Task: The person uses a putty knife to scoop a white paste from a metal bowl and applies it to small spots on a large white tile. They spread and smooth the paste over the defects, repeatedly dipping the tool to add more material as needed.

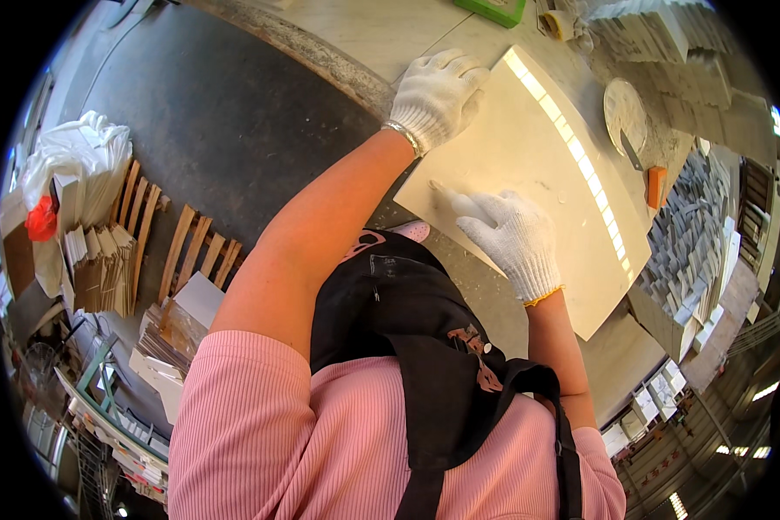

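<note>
A large, glossy cream slab (529,156), tile or stone, lies on the workbench in front of me, with a strip of light reflected along its far right side. At its left edge is my left hand (438,97) in a white knit glove; the fingers are bent and closed against that edge, and their tips are partly hidden. My right hand (518,238), gloved alike with a yellow cuff edge, is over the slab's near part. Its fingers stretch toward the left corner and look slightly blurred. I see nothing held in it.
A round pale plate (624,113) with a scraper blade (631,152) and an orange block (656,186) sit right of the slab. A green tray (494,9) is at the far edge. Stacked grey pieces (689,234) stand right; wooden slats (195,247) and cartons (100,260) stand left.
</note>
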`<state>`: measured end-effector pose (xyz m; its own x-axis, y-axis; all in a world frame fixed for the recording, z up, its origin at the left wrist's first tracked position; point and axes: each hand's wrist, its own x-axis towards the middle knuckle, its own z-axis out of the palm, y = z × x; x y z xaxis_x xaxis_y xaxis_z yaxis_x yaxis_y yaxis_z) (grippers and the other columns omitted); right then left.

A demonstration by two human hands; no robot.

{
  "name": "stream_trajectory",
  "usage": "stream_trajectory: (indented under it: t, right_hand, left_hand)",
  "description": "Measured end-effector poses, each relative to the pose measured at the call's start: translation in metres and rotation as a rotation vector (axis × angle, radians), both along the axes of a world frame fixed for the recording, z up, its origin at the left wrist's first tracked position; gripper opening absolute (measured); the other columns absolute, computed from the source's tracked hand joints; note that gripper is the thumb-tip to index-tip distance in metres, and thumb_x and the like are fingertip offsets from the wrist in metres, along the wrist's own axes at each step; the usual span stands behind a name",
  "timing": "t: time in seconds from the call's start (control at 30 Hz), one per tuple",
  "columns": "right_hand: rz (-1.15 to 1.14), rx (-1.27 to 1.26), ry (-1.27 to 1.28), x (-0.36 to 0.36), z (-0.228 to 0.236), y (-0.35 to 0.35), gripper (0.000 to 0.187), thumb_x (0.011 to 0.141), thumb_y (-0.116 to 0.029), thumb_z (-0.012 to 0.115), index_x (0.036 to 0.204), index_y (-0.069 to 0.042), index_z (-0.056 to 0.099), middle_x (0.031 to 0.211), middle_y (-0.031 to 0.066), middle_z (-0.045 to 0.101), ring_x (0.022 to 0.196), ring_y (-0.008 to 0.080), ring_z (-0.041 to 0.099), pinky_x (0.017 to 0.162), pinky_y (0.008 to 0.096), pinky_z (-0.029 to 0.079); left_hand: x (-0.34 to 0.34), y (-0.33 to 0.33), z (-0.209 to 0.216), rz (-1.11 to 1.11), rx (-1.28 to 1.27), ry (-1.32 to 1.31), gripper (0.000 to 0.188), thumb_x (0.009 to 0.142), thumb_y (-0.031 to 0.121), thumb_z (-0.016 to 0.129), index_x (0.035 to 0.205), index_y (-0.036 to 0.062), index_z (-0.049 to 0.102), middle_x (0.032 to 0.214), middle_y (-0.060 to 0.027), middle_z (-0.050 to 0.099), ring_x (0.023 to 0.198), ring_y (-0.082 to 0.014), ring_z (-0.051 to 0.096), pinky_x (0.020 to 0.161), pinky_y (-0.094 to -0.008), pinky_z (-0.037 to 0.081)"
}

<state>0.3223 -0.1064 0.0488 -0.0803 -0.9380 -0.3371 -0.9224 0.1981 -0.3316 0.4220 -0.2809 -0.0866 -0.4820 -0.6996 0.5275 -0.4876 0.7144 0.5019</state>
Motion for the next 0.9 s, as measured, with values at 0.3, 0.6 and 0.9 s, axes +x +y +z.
stream_trajectory:
  t: [0.3,0.6,0.9]
  right_hand:
    - [0.0,-0.02,0.018,-0.002,-0.002,0.004,0.031,0.082,-0.04,0.073,0.104,-0.02,0.079,0.08,0.0099,0.066,0.076,0.0295,0.066,0.069,0.0412,0.052]
    - [-0.03,-0.009,0.004,0.0,-0.001,0.005,0.03,0.081,-0.039,0.073,0.103,-0.02,0.079,0.079,0.0102,0.066,0.076,0.0298,0.066,0.07,0.0412,0.052]
    - [-0.255,0.053,-0.317,-0.012,0.008,0.018,0.034,0.083,-0.034,0.075,0.111,-0.014,0.078,0.086,0.0124,0.068,0.08,0.0262,0.065,0.074,0.0351,0.052]
  left_hand:
    - [0.0,0.0,0.0,0.0,-0.011,0.009,0.03,0.085,0.023,0.069,0.115,0.0193,0.067,0.122,0.0028,0.067,0.12,-0.0211,0.06,0.095,-0.0415,0.046]
    - [0.001,0.0,0.003,-0.019,-0.005,0.016,0.03,0.085,0.021,0.069,0.115,0.0191,0.067,0.12,0.0025,0.068,0.119,-0.0216,0.061,0.095,-0.0417,0.047]
    - [0.001,-0.001,0.004,-0.026,-0.003,0.019,0.03,0.085,0.021,0.068,0.115,0.0185,0.068,0.121,0.0008,0.068,0.12,-0.023,0.061,0.097,-0.0419,0.046]
